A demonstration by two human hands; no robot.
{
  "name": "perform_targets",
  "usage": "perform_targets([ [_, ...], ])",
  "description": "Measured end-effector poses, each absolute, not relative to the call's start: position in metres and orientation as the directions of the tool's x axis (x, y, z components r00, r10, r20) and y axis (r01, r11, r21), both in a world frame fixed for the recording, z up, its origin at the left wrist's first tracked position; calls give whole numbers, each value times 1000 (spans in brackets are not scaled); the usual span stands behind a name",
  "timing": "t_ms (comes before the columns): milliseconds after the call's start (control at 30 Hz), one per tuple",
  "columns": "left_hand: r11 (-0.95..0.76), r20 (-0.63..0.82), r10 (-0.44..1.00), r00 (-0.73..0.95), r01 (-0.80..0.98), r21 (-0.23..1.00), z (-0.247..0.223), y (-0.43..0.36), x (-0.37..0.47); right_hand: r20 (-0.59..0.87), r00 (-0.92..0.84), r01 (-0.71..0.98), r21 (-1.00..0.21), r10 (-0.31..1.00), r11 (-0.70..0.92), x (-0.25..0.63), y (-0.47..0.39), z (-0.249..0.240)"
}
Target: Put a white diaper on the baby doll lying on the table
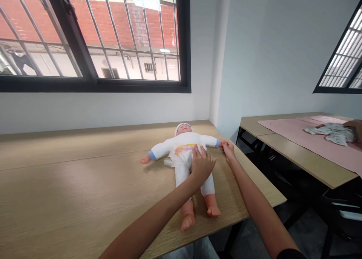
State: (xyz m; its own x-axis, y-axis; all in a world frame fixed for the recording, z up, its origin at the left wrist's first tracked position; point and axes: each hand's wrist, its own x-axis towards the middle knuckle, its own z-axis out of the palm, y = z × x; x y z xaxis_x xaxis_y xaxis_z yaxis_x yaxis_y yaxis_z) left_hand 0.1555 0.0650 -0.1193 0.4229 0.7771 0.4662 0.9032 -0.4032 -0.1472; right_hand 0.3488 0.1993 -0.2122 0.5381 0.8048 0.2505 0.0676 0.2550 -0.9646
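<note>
A plastic baby doll in a white long-sleeved suit with blue cuffs [185, 153] is laid on its back on the light wooden worktop [70, 183], toward the right end, head at the far side and bare feet at the near edge. The left hand [201, 164] is pressed down on the doll's middle, fingers bent over the bunched-up white cloth with a yellow printed band at the waist; whether the cloth is actually pinched can't be told. The right hand [227, 148] is closed lightly around the doll's small hand at the right edge of the worktop, a narrow grip. Over on the far right, a second worktop is covered by a pink cloth [299, 134] with a crumpled patterned garment [333, 133] left on it.
</note>
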Motion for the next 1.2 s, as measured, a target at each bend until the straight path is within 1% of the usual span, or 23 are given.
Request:
perform_targets([
  [133, -403, 467, 776, 424, 903, -150, -118, 64, 156, 229, 571, 45, -968, 788, 248, 347, 199, -210],
  [300, -401, 467, 775, 425, 903, -157, -117, 64, 155, 233, 569, 43, -966, 788, 255, 347, 199, -211],
  [667, -408, 448, 790, 418, 904, -124, -118, 63, 156, 220, 577, 34, -969, 786, 247, 347, 195, -210],
  [833, -404, 450, 784, 428, 902, -155, -118, 62, 156, 216, 580, 33, -970, 785, 242, 347, 193, -209],
  [967, -401, 451, 784, 426, 903, -155, -118, 63, 156, 210, 582, 26, -971, 786, 239, 346, 192, -208],
  [1200, -396, 452, 782, 430, 902, -171, -117, 62, 156, 187, 574, -28, -969, 797, 247, 344, 191, -206],
])
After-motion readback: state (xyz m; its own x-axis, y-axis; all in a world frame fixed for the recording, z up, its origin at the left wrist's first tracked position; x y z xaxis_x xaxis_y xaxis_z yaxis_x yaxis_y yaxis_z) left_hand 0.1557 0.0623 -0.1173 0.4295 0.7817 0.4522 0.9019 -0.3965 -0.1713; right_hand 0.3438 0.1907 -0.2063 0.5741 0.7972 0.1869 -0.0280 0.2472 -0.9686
